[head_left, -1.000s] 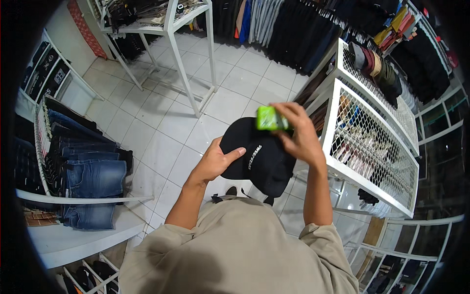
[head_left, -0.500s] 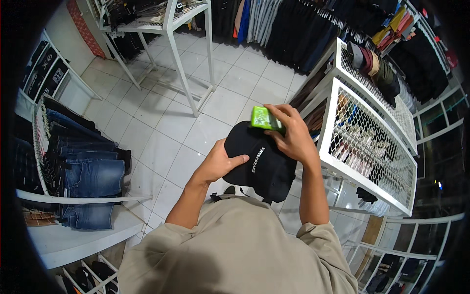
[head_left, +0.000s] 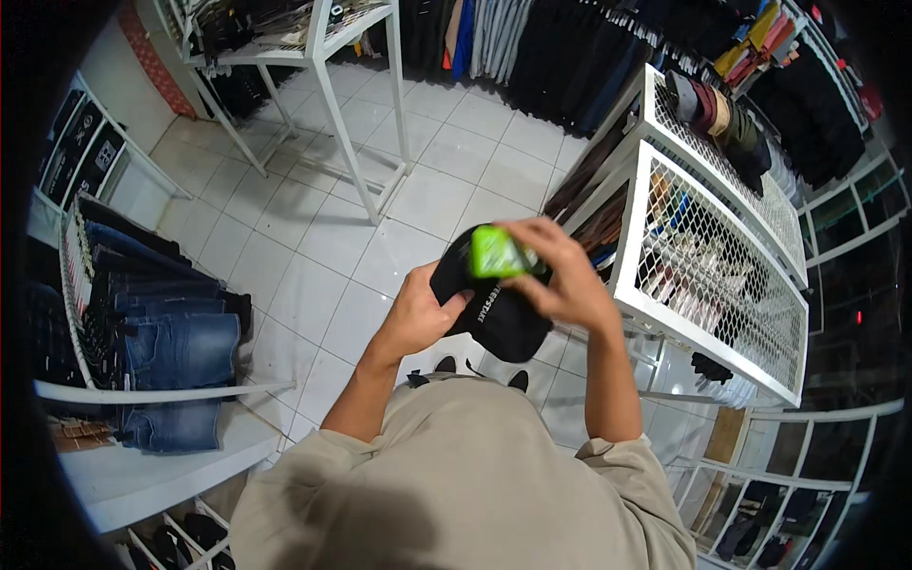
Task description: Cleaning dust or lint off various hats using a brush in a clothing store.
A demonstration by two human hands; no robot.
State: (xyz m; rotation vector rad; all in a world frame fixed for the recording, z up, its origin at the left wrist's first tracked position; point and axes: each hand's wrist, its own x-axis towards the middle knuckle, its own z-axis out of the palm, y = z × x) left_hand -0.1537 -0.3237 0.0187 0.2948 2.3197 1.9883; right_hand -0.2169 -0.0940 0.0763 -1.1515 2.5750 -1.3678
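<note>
The left hand (head_left: 415, 313) pinches a rounded, matte black cap (head_left: 518, 328) by its left edge; the right hand (head_left: 568, 278) grips a boxy green block (head_left: 494, 254) over the cap's upper part. Glossy floor tiles (head_left: 313, 313) lie below the cap.

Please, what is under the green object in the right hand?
Below the green object shows the black cap; the cap's surface directly beneath it is covered from view.

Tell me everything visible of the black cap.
The black cap looks like fabric, with white lettering across its front and a curved brim. It is held above the tiled floor, brim toward the left hand, which grips it, thumb on top. The right hand holds a blurred green object over it; contact is unclear.
</note>
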